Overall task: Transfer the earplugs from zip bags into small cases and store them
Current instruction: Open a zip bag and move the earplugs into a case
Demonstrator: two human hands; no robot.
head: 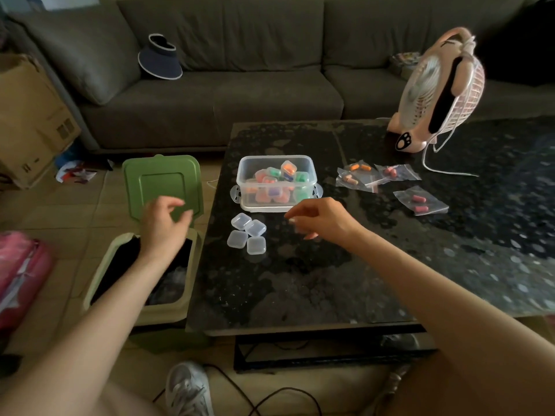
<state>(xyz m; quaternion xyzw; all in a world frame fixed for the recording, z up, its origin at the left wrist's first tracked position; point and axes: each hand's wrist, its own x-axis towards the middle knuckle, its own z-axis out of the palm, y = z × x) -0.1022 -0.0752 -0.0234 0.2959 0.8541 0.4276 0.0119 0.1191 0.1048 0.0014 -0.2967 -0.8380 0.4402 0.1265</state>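
Several empty clear small cases point(248, 237) lie grouped on the black table point(300, 280). Behind them stands a clear plastic container point(303, 162) with several cases of coloured earplugs inside. To its right lie three zip bags with earplugs: an orange pair point(357, 172), a pink pair point(396, 172) and a dark red pair point(420, 202). My right hand point(321, 219) hovers just in front of the container, fingers loosely curled, with nothing visible in it. My left hand point(165, 223) hangs over the open green bin point(102, 265), fingers relaxed and holding nothing.
The bin's green lid point(163, 184) stands upright left of the table. A pink desk fan point(438, 91) with a white cord sits at the table's back right. A sofa point(225, 94) runs behind, a cardboard box point(27, 115) far left, a shoe point(186, 388) and cables on the floor.
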